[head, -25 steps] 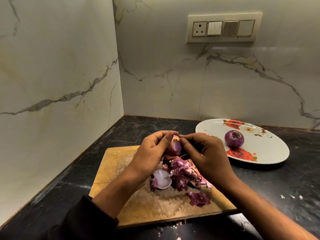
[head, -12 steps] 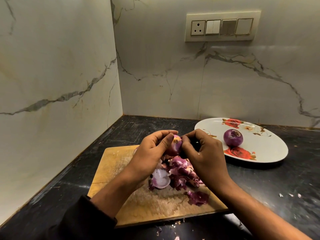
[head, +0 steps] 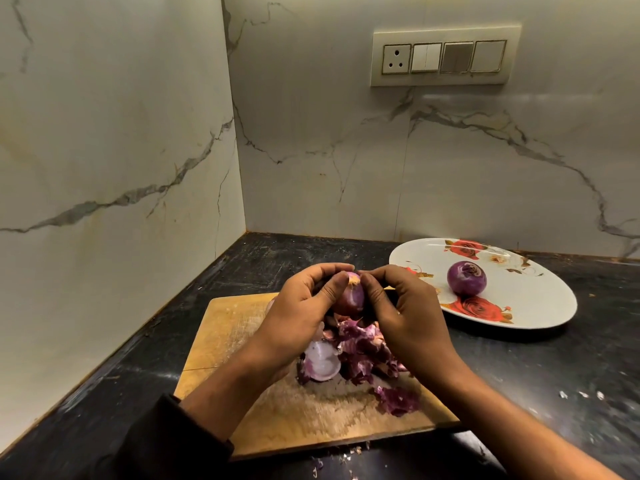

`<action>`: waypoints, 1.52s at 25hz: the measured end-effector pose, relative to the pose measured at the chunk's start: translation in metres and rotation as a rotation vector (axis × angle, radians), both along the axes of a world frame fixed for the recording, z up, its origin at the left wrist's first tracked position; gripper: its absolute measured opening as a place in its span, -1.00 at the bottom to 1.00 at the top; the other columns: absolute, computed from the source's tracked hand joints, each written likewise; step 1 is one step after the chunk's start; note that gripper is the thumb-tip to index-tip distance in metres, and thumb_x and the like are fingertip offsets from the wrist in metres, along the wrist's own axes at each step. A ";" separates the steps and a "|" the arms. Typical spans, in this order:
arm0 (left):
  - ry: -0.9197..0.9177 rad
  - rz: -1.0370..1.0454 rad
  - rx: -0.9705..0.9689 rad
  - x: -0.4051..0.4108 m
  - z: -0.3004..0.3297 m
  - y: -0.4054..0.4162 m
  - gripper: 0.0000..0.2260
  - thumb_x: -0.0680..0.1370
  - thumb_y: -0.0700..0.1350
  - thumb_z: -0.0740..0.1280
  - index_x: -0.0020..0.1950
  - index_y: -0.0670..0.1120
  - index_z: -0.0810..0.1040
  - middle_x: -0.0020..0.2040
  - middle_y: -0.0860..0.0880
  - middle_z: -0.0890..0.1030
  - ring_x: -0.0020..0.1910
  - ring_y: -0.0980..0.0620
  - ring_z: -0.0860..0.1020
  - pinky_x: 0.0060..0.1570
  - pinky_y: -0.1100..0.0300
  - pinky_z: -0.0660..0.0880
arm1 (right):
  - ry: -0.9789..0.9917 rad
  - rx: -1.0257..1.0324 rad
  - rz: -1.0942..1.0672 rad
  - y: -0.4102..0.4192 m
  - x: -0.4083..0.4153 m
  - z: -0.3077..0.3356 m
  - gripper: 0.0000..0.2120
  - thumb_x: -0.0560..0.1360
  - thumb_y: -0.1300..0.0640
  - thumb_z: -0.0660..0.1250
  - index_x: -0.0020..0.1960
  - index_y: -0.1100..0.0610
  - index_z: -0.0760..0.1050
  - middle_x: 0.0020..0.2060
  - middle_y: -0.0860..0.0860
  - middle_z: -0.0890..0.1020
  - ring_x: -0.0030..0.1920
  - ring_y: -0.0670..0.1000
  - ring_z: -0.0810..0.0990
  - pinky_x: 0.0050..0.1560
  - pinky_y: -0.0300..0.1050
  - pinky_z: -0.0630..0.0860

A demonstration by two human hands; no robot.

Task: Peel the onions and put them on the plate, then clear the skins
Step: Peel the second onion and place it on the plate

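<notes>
At centre frame, both hands hold a small purple onion (head: 350, 296) above a pale wooden cutting board (head: 239, 322).
Left hand (head: 304, 306) curls round the onion's left side; right hand (head: 403, 310) pinches near its tip with bent fingers. Below them a heap of purple onion skins (head: 360, 355) lies on the board. Right of centre, a peeled purple onion (head: 466, 277) sits on a white oval rose-patterned plate (head: 540, 296) on the black stone counter (head: 554, 368).

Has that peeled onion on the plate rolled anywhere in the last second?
No. The peeled onion sits at the same spot on the plate, just above the lower red rose print.
</notes>
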State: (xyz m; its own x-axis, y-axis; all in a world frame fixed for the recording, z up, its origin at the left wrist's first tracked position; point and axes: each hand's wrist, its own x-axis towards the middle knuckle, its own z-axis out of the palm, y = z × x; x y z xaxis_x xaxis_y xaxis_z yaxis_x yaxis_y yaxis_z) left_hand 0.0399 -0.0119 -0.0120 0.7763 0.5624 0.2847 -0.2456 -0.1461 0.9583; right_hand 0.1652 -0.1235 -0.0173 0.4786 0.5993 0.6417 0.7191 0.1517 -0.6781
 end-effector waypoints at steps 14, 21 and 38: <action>-0.054 -0.018 -0.089 0.003 -0.002 0.003 -0.71 0.57 -0.05 0.34 0.28 -0.06 0.57 0.16 -0.07 0.67 0.15 -0.11 0.65 0.00 -0.02 0.64 | 0.389 -0.013 0.226 0.000 -0.001 -0.001 -0.75 0.53 -0.02 0.36 0.17 0.03 0.60 -0.05 -0.01 0.70 -0.04 0.03 0.72 -0.08 0.08 0.69; -0.074 -0.068 -0.193 0.003 -0.001 0.006 -0.70 0.54 -0.08 0.38 0.27 -0.04 0.60 0.18 -0.10 0.66 0.10 -0.17 0.67 -0.06 0.04 0.66 | 0.429 -0.018 0.259 -0.003 0.009 0.002 -0.76 0.55 0.22 0.37 0.20 0.09 0.63 0.01 0.03 0.71 -0.04 0.01 0.73 -0.08 -0.10 0.67; -0.121 -0.066 -0.209 0.000 0.001 -0.003 -0.65 0.47 -0.09 0.42 0.24 -0.11 0.59 0.20 -0.15 0.64 0.10 -0.14 0.67 -0.08 0.11 0.65 | 0.114 0.053 0.011 0.003 -0.007 -0.003 -0.84 0.60 0.19 0.31 0.11 -0.02 0.57 -0.09 -0.15 0.66 -0.07 -0.15 0.65 -0.07 -0.16 0.65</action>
